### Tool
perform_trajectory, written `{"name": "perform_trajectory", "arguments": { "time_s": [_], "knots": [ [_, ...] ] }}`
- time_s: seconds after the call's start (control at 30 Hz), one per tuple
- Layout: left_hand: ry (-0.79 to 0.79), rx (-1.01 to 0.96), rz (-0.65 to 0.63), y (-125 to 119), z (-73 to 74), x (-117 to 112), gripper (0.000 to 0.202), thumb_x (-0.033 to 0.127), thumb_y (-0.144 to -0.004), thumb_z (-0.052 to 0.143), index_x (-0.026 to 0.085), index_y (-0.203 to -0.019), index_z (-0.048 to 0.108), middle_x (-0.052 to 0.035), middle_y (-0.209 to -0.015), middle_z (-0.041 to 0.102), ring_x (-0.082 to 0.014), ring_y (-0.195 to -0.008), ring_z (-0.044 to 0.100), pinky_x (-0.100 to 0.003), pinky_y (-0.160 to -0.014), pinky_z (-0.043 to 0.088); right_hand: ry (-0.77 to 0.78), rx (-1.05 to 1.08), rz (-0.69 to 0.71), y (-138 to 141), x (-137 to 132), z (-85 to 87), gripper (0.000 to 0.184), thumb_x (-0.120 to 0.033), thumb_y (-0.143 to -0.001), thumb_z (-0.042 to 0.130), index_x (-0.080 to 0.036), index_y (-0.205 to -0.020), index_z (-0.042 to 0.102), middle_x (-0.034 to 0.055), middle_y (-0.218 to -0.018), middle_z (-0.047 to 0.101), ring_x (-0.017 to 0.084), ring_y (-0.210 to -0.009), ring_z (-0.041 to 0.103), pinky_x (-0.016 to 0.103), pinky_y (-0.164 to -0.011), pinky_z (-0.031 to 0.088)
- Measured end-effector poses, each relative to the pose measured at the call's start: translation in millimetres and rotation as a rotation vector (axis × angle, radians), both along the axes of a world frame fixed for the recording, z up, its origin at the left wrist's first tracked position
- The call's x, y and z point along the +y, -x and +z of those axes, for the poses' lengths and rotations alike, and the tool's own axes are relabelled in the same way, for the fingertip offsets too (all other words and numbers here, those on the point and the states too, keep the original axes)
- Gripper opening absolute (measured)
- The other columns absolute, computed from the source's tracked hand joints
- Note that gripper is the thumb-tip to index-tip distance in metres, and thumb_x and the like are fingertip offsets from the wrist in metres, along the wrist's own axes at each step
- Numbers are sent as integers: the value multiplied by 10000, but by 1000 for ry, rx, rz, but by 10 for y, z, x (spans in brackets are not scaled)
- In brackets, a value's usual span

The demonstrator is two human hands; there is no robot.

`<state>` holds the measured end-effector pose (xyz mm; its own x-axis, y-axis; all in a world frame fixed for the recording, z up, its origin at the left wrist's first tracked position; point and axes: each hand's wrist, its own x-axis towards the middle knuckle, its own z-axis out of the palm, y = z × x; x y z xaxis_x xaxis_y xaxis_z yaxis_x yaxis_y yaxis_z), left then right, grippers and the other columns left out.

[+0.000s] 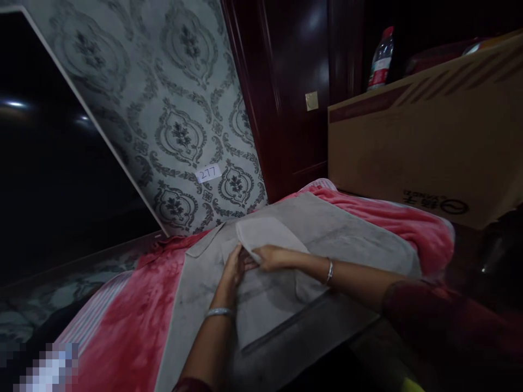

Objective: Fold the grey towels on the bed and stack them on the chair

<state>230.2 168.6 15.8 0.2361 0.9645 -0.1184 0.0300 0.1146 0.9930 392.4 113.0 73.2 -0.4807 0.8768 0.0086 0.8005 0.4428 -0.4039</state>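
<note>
A grey towel (335, 234) lies spread over a pink fleece blanket (134, 310). One part of the grey towel is folded over into a flap (265, 231). My left hand (232, 269) rests on the cloth just under that flap, fingers closed against the fold. My right hand (272, 257) pinches the flap's lower edge, touching my left fingertips. Both wrists wear a silver bangle.
A large cardboard box (425, 136) stands at the right with a water bottle (381, 59) behind it. Patterned grey wallpaper with a tag reading 277 (208, 173) is behind. A dark wooden door (294, 92) and a dark screen (49, 163) flank it.
</note>
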Motion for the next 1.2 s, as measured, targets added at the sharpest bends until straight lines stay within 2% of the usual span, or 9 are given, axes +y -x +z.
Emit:
{"name": "perform_trajectory", "arguments": {
  "time_s": [0.1, 0.2, 0.37, 0.47, 0.57, 0.73, 0.83, 0.97, 1.2],
  "knots": [
    [125, -97, 63, 140, -43, -51, 458, 508, -925, 499, 118, -1081, 679, -149, -905, 758, -220, -715, 728, -346, -654, 598, 114, -105, -23, 258, -161, -254, 519, -165, -757, 637, -113, -1273, 626, 176, -1165, 706, 306, -1030, 687, 327, -788, 532],
    [97, -79, 111, 112, -102, -3, 360, 420, -883, 583, 113, -1036, 693, -119, -798, 754, -223, -714, 728, -332, -649, 594, 62, -63, -50, 278, -337, -417, 587, -207, -781, 636, -105, -1353, 556, 198, -1220, 669, 334, -1116, 650, 371, -862, 516],
    [31, -32, 247, -71, -126, 297, 251, 232, -725, 715, 124, -952, 720, -86, -761, 753, -234, -771, 726, -318, -687, 582, -46, -13, -95, 169, -745, -549, 739, -268, -739, 671, -131, -1438, 471, 189, -1263, 599, 329, -1114, 615, 400, -892, 498],
    [-22, -1, 313, -109, -97, 464, 260, 107, -648, 690, 125, -904, 729, -67, -783, 758, -223, -826, 723, -290, -739, 564, -114, 10, -73, 175, -958, -592, 794, -134, -739, 585, -142, -1509, 390, 161, -1260, 584, 297, -1162, 558, 373, -935, 471],
    [-60, 30, 345, -50, -72, 529, 302, 60, -645, 640, 137, -924, 728, -34, -766, 749, -202, -817, 717, -261, -725, 548, -187, 30, -57, 241, -1061, -627, 779, -1, -742, 459, -185, -1498, 425, 130, -1259, 589, 265, -1173, 528, 372, -960, 450],
    [32, 156, 368, 113, -113, 522, 42, 112, -760, 670, 131, -796, 678, 11, -631, 663, -151, -629, 656, -264, -617, 525, -229, 12, 10, 333, -1089, -778, 647, -70, -832, 502, -180, -1468, 474, 143, -1268, 596, 293, -1154, 526, 436, -948, 461],
    [79, 218, 367, 126, -128, 570, 108, 221, -841, 680, 139, -776, 651, 19, -652, 663, -130, -577, 628, -278, -602, 525, -251, 45, -4, 295, -1090, -911, 627, -146, -829, 592, -165, -1448, 497, 156, -1408, 533, 317, -1285, 466, 495, -1067, 401],
    [-6, 293, 413, 63, -98, 696, 146, 252, -793, 738, 130, -761, 664, -23, -674, 685, -186, -697, 687, -266, -630, 508, -230, 54, -3, 212, -1057, -1033, 672, -158, -812, 620, -120, -1469, 483, 169, -1563, 389, 326, -1464, 303, 537, -1204, 247],
    [-129, 562, 490, 34, -80, 791, 200, 345, -890, 689, 152, -943, 672, -43, -959, 718, -194, -929, 691, -378, -861, 543, -309, 76, 26, 221, -1013, -1111, 533, -42, -896, 414, -102, -1405, 558, 162, -1430, 555, 235, -1369, 480, 438, -1156, 378]
  ]
}}
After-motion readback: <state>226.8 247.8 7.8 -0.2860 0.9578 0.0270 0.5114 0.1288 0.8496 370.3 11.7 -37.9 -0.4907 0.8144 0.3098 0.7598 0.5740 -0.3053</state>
